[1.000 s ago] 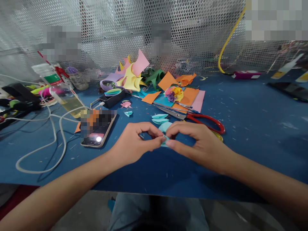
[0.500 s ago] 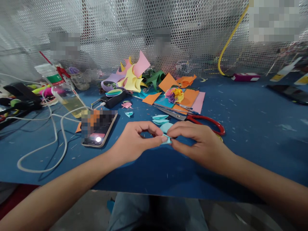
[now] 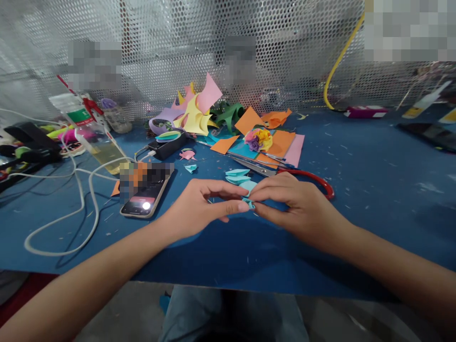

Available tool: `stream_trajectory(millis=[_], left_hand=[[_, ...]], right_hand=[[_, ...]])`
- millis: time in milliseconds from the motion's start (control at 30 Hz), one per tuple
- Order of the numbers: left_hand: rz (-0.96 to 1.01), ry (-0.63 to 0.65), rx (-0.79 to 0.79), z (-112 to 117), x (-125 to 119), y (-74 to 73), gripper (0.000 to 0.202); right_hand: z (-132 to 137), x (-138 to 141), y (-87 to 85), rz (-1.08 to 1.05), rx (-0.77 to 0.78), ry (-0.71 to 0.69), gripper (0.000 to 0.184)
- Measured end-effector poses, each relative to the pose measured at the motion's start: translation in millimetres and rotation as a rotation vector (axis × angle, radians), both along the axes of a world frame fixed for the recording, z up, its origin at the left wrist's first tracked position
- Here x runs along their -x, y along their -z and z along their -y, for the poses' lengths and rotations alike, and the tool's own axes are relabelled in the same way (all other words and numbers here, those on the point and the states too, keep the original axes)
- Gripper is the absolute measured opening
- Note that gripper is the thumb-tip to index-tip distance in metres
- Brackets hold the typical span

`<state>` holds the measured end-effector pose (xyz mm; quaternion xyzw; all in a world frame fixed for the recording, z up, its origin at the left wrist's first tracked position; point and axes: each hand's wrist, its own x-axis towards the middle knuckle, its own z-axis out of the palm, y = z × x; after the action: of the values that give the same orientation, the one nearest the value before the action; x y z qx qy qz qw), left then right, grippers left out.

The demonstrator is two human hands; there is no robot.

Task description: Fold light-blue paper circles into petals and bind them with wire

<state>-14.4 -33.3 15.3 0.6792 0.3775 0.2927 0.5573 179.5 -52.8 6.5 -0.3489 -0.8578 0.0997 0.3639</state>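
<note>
Over the blue table (image 3: 213, 266), just in front of the loose turquoise pieces (image 3: 238, 180), pinching a small paper (image 3: 249, 204) (apparently folded, mostly hidden by fingertips) between thumb and fingers of the left hand (image 3: 199, 209), and pinching its other side with the right hand (image 3: 302, 204). Ideally pressing lightly, steadying one side while shaping the other, and lining up edges before creasing.

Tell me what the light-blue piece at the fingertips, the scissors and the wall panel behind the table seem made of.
Light-blue piece: probably paper, matte, with visible creases.
Scissor blades: metal by their grey sheen, likely steel.
Red handle: smooth, slightly glossy; perhaps plastic or coated metal.
Wall panel: likely metal, silvery and punched with rows of holes.
</note>
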Motion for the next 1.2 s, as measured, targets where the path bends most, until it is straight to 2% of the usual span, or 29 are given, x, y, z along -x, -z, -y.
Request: stream_trajectory(millis=[167,433,567,767,933,1200], left_hand=[[-0.062,-0.052,-0.16,3.2,-0.1,-1.9,0.014],[-0.018,-0.082,-0.219,4.4,-1.3,0.7,0.01],[0.003,-0.083,-0.127,2.1,-0.3,-0.4,0.006],[0.031,-0.008,0.151,-2.0,0.8,-0.5,0.01],[0.014,0.059,0.349,0.5,0.5,-2.1,0.01],[-0.066,0.155,0.453,6.4,-1.5,-3.4,0.014]], right_hand=[[1.2,0.5,-2.3,-0.016,-0.002,0.006,0.011],[1.1,2.7,-1.1,-0.018,0.007,0.044,0.011],[2.1,2.5,-1.5,-0.015,0.033,0.005,0.011],[3.9,1.3,-2.7,-0.076,0.107,-0.007,0.005],[6.6,0.9,-6.3,-0.082,0.14,-0.101,0.006],[9.1,-2.7,-7.0,-0.026,0.138,-0.257,0.005]])
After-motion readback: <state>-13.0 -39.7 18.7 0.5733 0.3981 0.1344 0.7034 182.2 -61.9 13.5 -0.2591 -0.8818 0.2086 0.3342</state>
